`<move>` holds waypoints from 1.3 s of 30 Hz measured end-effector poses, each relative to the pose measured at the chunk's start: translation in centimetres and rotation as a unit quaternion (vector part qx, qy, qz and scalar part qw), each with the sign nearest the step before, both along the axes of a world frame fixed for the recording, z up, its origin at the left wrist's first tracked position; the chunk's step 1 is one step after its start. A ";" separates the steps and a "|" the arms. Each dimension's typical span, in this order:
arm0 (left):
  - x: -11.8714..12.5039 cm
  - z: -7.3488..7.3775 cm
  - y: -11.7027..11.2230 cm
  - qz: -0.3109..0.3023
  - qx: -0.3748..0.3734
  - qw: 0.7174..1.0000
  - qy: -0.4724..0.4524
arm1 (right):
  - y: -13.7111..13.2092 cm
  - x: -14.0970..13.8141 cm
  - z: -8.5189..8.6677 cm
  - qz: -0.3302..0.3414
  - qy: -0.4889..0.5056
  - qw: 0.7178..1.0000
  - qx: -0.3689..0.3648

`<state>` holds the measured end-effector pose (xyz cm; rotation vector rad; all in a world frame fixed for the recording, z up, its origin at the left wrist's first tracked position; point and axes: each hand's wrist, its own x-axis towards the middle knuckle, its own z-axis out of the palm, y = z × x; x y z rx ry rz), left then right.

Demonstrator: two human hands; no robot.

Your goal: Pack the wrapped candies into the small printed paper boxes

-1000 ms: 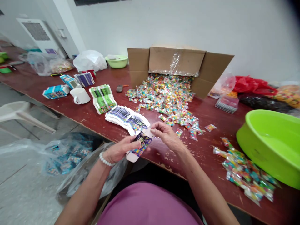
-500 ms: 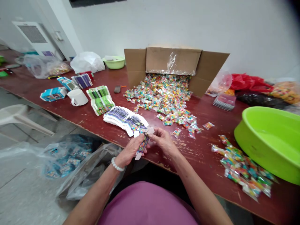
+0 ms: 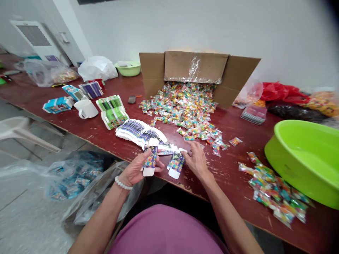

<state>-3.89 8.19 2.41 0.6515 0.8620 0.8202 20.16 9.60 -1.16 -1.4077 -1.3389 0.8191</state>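
My left hand (image 3: 136, 168) is closed on a small flat purple carton (image 3: 149, 160) at the near edge of the dark red table (image 3: 233, 169). My right hand (image 3: 196, 159) presses a second flat purple carton (image 3: 176, 164) against the table just to the right, fingers curled on its upper end. Behind both hands lies a fanned stack of the same purple cartons (image 3: 140, 131). Small colourful sweet packets (image 3: 185, 109) spill from a cardboard box (image 3: 197, 72) lying on its side at the back.
A lime green basin (image 3: 304, 158) stands at the right, with a heap of sweet packets (image 3: 274, 192) before it. Green cartons (image 3: 112, 111), a white mug (image 3: 85, 108), blue cartons (image 3: 58, 104) and bags lie to the left. A clear bag (image 3: 79, 183) hangs below the table edge.
The hands have drawn apart. One carton was held between them; now the left hand keeps one and the right hand has a second one down on the table.
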 end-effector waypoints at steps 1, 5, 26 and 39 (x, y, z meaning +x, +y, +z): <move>0.0 0.1 -0.3 -0.015 -0.004 0.999 -0.030 | -0.4 -0.3 0.5 -0.011 -0.055 0.998 0.037; 1.3 0.2 -1.9 -0.081 0.007 0.995 -0.058 | -2.0 -2.5 2.8 0.074 -0.062 0.995 0.025; 2.1 1.4 -3.8 -0.171 0.188 0.962 0.100 | -4.1 -2.6 7.9 0.257 -0.201 0.936 0.133; 1.5 0.3 -3.2 -0.294 0.069 0.953 -0.011 | -4.9 -2.7 7.1 0.363 -0.159 0.918 0.018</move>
